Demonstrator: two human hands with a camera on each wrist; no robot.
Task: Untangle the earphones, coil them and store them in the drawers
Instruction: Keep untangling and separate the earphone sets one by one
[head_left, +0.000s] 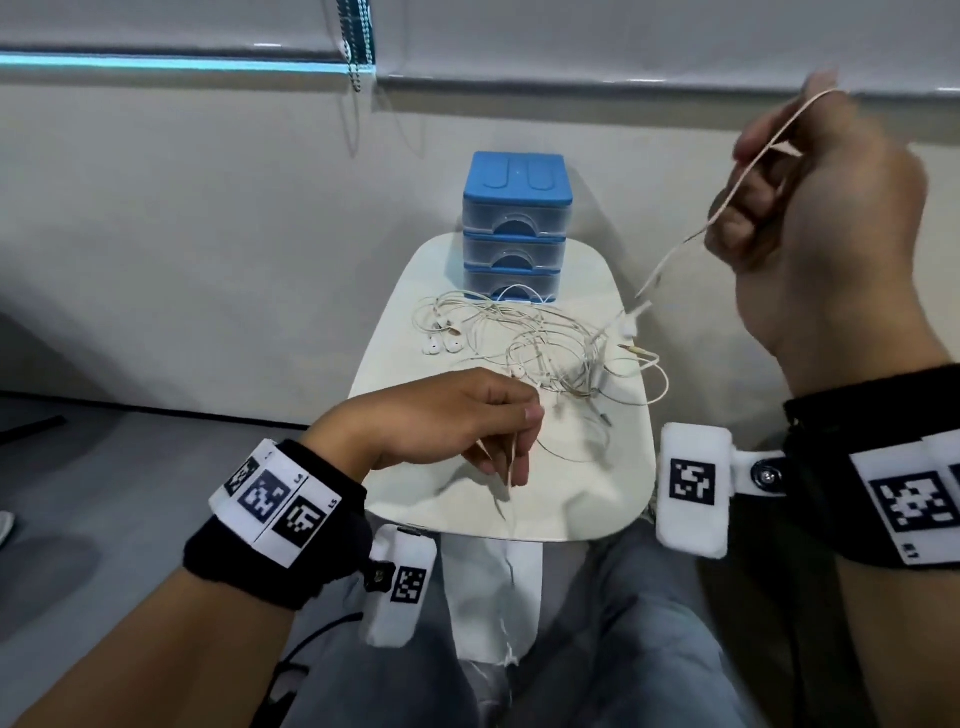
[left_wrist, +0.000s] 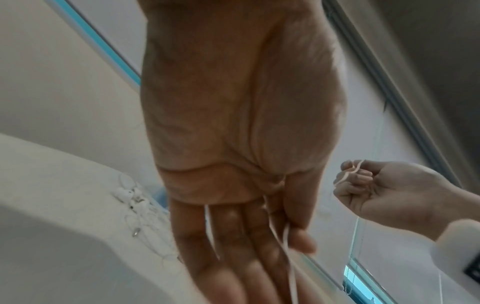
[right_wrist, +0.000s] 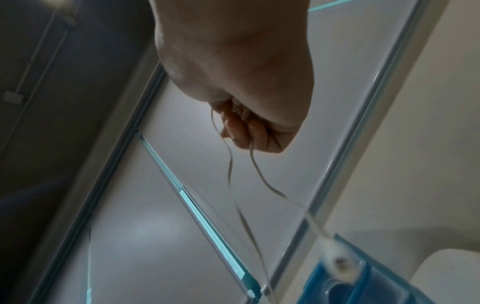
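- On the table (head_left: 587, 499) before you, the drawers (head_left: 514, 228) stand at the far edge.
- The tangled earphones (head_left: 535, 343) lie just in front of the drawers.
- Your left hand (head_left: 441, 426) sits over the table's near-left part.
- Your right hand (head_left: 826, 234) is raised to the right of the drawers, above the table.

Even, diffuse indoor light fell from above; the white table (head_left: 519, 499) showed a mild sheen and soft shadows under the left hand (head_left: 447, 426). Wide-angle distortion bowed the wall lines at the head view's edges. Motion blur smeared the raised right hand (head_left: 826, 218). Both wrist views were soft and dim, the near palms out of focus against a brighter background.
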